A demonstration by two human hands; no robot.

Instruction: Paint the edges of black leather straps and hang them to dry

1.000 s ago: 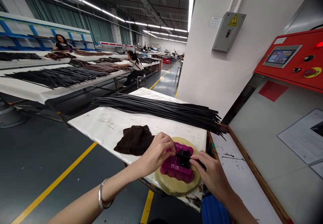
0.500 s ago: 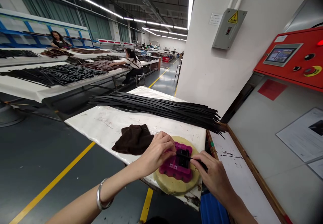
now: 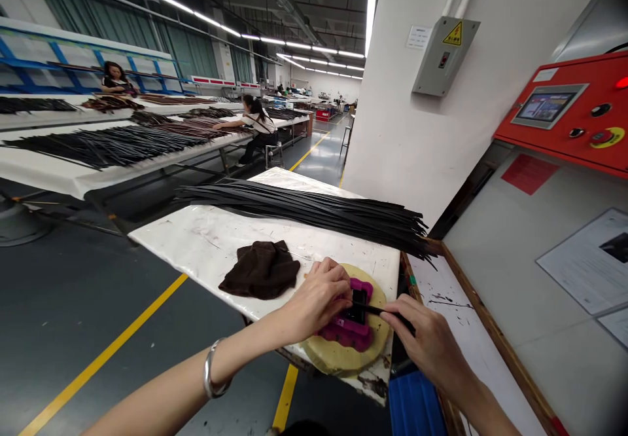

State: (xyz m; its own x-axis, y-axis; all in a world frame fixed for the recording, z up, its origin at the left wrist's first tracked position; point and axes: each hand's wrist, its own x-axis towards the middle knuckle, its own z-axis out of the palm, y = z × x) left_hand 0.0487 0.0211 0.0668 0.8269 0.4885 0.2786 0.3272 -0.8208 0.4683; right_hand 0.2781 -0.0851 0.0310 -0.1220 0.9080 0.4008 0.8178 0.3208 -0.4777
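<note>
A thin black strip [image 3: 373, 309] stretches between my hands, low over a magenta holder [image 3: 354, 342] with a shiny black insert [image 3: 359, 318]. My left hand [image 3: 326, 295], a silver bangle at its wrist, is closed in a pinch at the strip's left end and covers part of the holder. To the right, my right hand [image 3: 429, 331] pinches the same strip, whose tail shows under the fingers. Beneath the holder lies a round yellowish pad [image 3: 338, 361] on the corner of the white table. Whether the strip touches the insert, I cannot tell.
A crumpled dark brown cloth [image 3: 262, 269] lies left of my hands. Behind it, a bundle of long black strips [image 3: 304, 210] crosses the white table [image 3: 196, 233]. A red control panel [image 3: 579, 112] stands at right. Two people sit at strip-covered tables at far left.
Both hands have shifted slightly right with the strip; my left hand now covers more of the magenta holder. The cloth and the strip bundle stay in place.
</note>
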